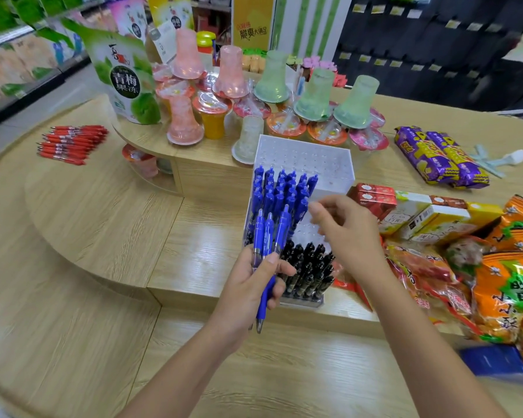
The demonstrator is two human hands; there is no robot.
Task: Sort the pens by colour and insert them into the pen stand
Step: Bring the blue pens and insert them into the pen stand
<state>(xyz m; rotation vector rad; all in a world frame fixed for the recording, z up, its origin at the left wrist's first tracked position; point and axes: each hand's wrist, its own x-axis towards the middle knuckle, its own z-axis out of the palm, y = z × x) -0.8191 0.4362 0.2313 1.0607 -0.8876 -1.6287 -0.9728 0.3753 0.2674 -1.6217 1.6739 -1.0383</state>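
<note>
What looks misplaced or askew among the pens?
Nothing stands out. In the pen stand blue pens and black pens sit in separate blocks; the red pens lie piled on the table; the left hand grips more blue ones.

pen stand [302, 158] front hidden, blue packet [492, 360] blurred

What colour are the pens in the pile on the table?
The pile of pens is red, clearest in the head view.
</note>
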